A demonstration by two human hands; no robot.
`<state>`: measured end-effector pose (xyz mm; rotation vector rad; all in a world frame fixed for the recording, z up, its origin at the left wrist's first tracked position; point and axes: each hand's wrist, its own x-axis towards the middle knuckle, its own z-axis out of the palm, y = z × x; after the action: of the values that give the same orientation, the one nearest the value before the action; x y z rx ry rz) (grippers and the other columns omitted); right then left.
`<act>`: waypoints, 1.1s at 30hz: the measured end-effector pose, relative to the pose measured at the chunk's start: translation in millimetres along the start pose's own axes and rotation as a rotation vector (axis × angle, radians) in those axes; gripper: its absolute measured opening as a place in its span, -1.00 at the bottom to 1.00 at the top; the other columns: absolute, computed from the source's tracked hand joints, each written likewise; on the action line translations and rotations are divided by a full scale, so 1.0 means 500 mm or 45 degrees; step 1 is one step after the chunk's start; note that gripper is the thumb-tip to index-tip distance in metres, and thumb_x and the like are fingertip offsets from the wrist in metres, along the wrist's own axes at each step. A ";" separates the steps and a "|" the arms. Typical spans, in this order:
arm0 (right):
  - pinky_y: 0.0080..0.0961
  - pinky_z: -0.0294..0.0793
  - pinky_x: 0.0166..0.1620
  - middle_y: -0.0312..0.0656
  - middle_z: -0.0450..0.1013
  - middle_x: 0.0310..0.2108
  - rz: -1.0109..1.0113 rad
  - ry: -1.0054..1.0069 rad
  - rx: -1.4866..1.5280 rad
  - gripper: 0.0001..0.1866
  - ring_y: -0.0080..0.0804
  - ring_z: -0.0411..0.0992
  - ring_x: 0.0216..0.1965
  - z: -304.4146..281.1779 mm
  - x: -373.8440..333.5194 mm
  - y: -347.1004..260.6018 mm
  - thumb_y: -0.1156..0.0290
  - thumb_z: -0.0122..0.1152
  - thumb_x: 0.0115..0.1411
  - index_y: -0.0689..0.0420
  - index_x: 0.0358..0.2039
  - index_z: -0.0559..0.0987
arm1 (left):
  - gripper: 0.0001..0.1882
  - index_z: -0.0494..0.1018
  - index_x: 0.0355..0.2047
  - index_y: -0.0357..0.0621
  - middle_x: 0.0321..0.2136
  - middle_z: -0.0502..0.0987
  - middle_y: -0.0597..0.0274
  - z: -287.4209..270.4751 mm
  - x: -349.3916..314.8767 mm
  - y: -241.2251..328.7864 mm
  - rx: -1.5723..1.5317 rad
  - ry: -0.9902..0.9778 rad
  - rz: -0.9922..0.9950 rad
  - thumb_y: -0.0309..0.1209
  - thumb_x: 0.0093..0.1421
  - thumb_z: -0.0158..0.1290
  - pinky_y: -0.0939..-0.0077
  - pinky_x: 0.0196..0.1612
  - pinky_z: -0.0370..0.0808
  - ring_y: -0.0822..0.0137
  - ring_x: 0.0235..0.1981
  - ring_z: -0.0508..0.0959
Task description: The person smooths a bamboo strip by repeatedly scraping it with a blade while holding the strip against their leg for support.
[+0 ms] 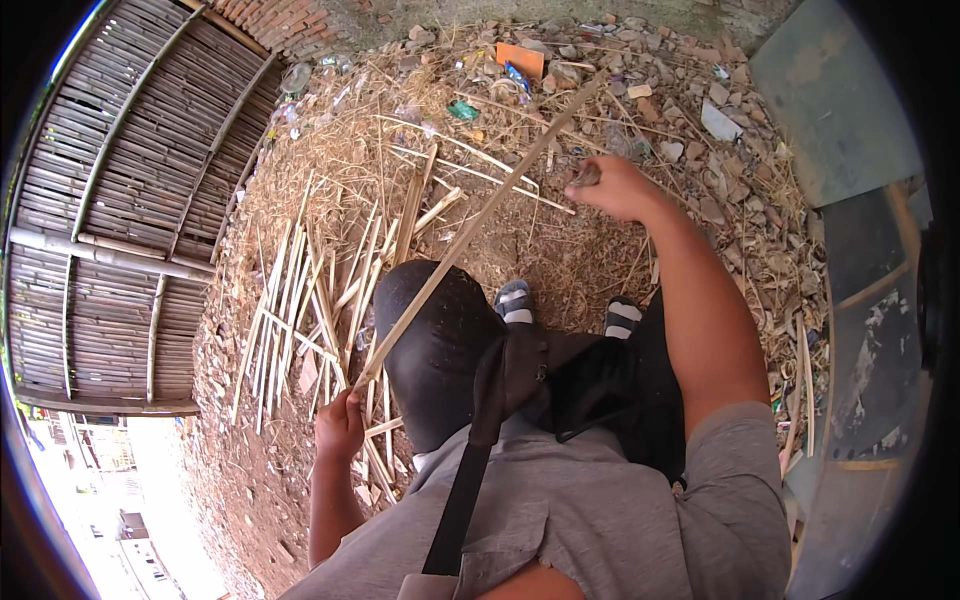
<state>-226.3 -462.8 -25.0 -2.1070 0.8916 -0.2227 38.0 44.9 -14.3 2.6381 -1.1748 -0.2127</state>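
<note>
My left hand [340, 428] is closed on the near end of a long, thin bamboo strip [480, 218]. The strip slants up and to the right, passing over my black-clad left knee [432, 345], and its far end hangs above the rubble. Out to the right, my right hand [618, 190] is apart from the strip, its fingers curled around a small grey-brown piece [584, 177] whose kind I cannot make out. Several split bamboo strips [285, 310] lie in a loose pile on the ground at the left, past my left hand.
A bamboo slat fence [130, 150] stands at the left, and a brick wall [270, 25] at the back. Rubble [715, 165], straw and litter cover the far ground, with an orange piece [520, 60] among them. Grey panels [840, 100] line the right side. Striped sandals [515, 302] are on my feet.
</note>
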 end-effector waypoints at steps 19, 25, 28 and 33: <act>-0.22 0.53 -0.03 0.04 0.60 -0.19 -0.038 -0.097 -0.152 -0.45 -0.07 0.59 -0.13 0.024 -0.022 -0.047 0.05 0.44 0.09 0.24 -0.08 0.62 | -0.61 0.59 -0.10 -0.11 -0.53 0.59 -0.10 0.009 -0.011 -0.002 0.167 0.064 -0.013 -0.14 0.42 -0.14 -0.02 -0.40 0.52 -0.17 -0.48 0.61; -0.26 0.49 0.04 0.08 0.57 -0.09 0.411 0.200 0.088 -0.27 -0.05 0.56 -0.03 -0.026 0.009 0.057 -0.02 0.44 0.09 0.31 0.09 0.54 | -0.70 0.57 -0.17 -0.07 -0.49 0.61 -0.07 0.006 -0.007 0.000 0.244 0.160 0.094 -0.18 0.40 -0.08 -0.01 -0.44 0.51 -0.14 -0.48 0.62; -0.24 0.49 0.05 0.10 0.57 -0.07 0.232 0.005 0.000 -0.27 -0.03 0.56 -0.02 -0.006 0.005 0.027 -0.01 0.45 0.07 0.28 0.10 0.55 | -0.71 0.56 -0.22 -0.07 -0.52 0.60 -0.06 0.003 -0.007 -0.007 0.289 0.115 0.069 -0.20 0.40 -0.07 -0.01 -0.45 0.50 -0.14 -0.50 0.61; -0.23 0.51 -0.06 0.09 0.58 -0.22 -0.179 -0.246 -0.285 -0.33 -0.08 0.57 -0.12 0.067 -0.024 -0.070 -0.03 0.45 0.06 0.27 0.00 0.60 | -0.72 0.56 -0.26 -0.07 -0.55 0.58 -0.05 -0.002 -0.007 -0.005 0.261 0.143 0.080 -0.20 0.40 -0.07 -0.01 -0.46 0.49 -0.15 -0.51 0.59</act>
<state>-202.1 -419.6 -18.8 -2.3550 0.6799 0.0107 37.5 49.2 -13.9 2.7387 -1.3021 0.0709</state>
